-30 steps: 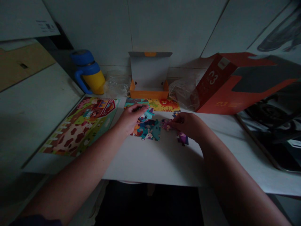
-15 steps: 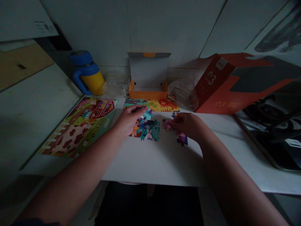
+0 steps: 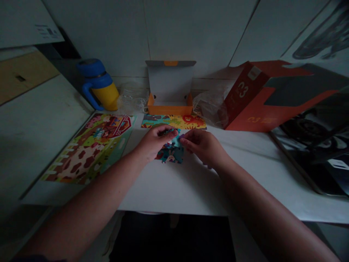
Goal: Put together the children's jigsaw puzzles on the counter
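A partly joined jigsaw puzzle (image 3: 171, 156) with a rabbit on teal lies on the white table between my hands. My left hand (image 3: 156, 141) rests over its upper left part, thumb and fingers curled close together; what they grip, if anything, is hidden. My right hand (image 3: 203, 145) pinches a small purple puzzle piece (image 3: 182, 137) between thumb and fingers, close to the puzzle's upper right edge. Other purple pieces (image 3: 207, 166) lie mostly hidden beneath this hand.
Behind the hands lies a yellow animal picture strip (image 3: 188, 122), before an open orange box (image 3: 170, 110). To the left are a farm picture board (image 3: 87, 153) and a blue-yellow mug (image 3: 105, 91). Crumpled clear plastic (image 3: 208, 107) and a large orange box (image 3: 251, 105) stand right.
My right hand has moved left with the purple puzzle piece, up to the joined puzzle. My left hand has shifted slightly right and down over the puzzle.
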Available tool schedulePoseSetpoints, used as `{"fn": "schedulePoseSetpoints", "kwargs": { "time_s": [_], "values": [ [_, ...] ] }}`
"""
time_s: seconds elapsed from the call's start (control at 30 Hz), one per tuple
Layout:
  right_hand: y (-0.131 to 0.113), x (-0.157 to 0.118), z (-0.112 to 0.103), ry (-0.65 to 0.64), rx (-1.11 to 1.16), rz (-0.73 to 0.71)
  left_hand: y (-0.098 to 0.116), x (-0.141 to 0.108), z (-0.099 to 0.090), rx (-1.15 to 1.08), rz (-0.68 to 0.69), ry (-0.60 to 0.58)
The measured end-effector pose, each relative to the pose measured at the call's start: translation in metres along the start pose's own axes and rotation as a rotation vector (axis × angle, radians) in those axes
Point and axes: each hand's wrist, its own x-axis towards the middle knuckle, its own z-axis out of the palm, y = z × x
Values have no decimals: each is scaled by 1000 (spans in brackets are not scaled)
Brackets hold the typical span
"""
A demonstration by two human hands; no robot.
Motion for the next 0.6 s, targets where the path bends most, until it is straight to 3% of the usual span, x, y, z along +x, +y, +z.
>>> {"fn": "schedulePoseSetpoints", "kwargs": {
  "time_s": [0.1,0.4,0.6],
  "values": [
    [0,1,1,6,65,66,-3,1,-2,19,17,-15],
    [19,8,-5,18,321,42,4,1,1,0,35,-7],
    [19,7,-10,31,291,-21,8,0,3,-38,31,39]
  ]
}}
